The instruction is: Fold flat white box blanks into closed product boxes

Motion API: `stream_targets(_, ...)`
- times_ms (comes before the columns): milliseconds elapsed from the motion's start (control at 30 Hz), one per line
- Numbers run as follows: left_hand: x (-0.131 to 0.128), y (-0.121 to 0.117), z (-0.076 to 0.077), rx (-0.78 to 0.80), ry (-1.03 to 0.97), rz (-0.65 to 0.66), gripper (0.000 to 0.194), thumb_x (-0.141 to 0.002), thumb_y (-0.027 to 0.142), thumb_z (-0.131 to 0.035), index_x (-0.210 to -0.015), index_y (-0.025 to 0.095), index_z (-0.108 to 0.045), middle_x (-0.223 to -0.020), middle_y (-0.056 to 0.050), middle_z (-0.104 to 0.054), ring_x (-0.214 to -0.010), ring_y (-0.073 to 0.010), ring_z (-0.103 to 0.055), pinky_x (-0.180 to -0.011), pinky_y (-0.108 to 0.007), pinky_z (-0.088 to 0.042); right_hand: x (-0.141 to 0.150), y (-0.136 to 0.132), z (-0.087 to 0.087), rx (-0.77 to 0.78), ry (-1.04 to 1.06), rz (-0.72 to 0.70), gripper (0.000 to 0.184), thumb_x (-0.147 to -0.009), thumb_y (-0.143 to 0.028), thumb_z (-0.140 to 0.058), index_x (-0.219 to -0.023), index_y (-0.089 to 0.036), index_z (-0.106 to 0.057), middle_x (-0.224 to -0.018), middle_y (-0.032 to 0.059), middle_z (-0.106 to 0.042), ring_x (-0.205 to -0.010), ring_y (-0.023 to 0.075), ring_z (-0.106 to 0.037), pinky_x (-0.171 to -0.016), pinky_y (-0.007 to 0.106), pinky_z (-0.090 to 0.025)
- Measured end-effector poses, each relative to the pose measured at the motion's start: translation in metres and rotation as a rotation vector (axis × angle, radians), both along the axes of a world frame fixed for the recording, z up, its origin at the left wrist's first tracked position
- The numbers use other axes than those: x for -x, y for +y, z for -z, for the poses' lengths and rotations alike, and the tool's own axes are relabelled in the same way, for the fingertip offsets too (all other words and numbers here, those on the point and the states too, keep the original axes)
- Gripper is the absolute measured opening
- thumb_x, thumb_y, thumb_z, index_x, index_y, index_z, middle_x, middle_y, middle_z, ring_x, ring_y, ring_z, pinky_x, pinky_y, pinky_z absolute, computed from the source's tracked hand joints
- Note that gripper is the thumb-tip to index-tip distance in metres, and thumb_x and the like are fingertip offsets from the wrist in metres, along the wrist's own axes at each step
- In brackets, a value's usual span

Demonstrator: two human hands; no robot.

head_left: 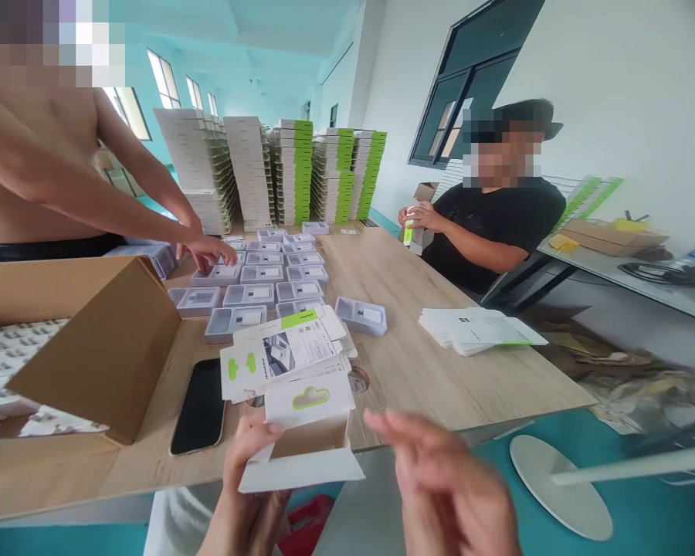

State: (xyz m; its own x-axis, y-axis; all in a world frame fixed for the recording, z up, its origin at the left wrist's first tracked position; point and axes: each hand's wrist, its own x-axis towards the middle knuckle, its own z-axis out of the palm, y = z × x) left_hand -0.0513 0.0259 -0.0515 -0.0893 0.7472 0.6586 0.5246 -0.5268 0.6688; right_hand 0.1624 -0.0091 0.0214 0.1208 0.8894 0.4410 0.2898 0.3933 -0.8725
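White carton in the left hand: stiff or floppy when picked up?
Probably light: the white carton looks like thin folded card, held in the left hand. Its open flap would likely flex if pressed; the folded corners may be stiffer.

left hand [252,479]: low, palm up, fingers bent in a firm hold | right hand [449,483]: open, fingers loose and a bit spread, blurry | hands: close in front of the body, just apart

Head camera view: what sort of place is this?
Probably a packing workshop. White-and-green retail boxes stand in tall stacks, grey plastic inserts lie in rows on a long light-wood table, and an open brown cardboard carton sits on it.
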Motion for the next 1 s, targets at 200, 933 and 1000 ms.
stream_targets(200,-0.024,-0.012,-0.020,-0.021,-0.022,0.065,0.045,-0.105,0.033,-0.055,-0.149,0.041,-0.051,-0.115,-0.011,-0.067,-0.112,-0.0351,-0.072,-0.093,-0.056,-0.065,-0.006,0.044,-0.036,0.544,0.369,-0.533,0.052,-0.096,-0.058,-0.075,-0.138,-0.030,-0.063,-0.128,0.0075,-0.074,-0.117,0.0234,-0.071,-0.101,0.038,-0.058)
stream_targets(933,-0.017,-0.008,-0.010,0.046,-0.107,0.222,0.041,-0.101,0.039,-0.063,-0.141,0.038,-0.053,-0.108,-0.012,-0.071,-0.098,-0.0347,-0.076,-0.082,-0.051,-0.064,-0.009,0.069,-0.083,0.776,-0.212,-0.579,0.032,-0.086,-0.051,-0.082,-0.084,-0.020,-0.077,-0.069,-0.0029,-0.065,-0.062,0.0126,-0.051,-0.056,0.024,-0.036)
stream_targets(1000,-0.018,-0.004,-0.008,-0.018,-0.185,0.295,0.035,-0.102,0.034,-0.065,-0.135,0.036,-0.056,-0.112,-0.011,-0.073,-0.099,-0.0308,-0.077,-0.081,-0.044,-0.064,0.001,0.067,-0.086,0.748,-0.278,-0.511,0.028,-0.091,-0.043,-0.075,-0.075,-0.020,-0.069,-0.062,-0.0047,-0.058,-0.057,0.0116,-0.047,-0.052,0.024,-0.032)
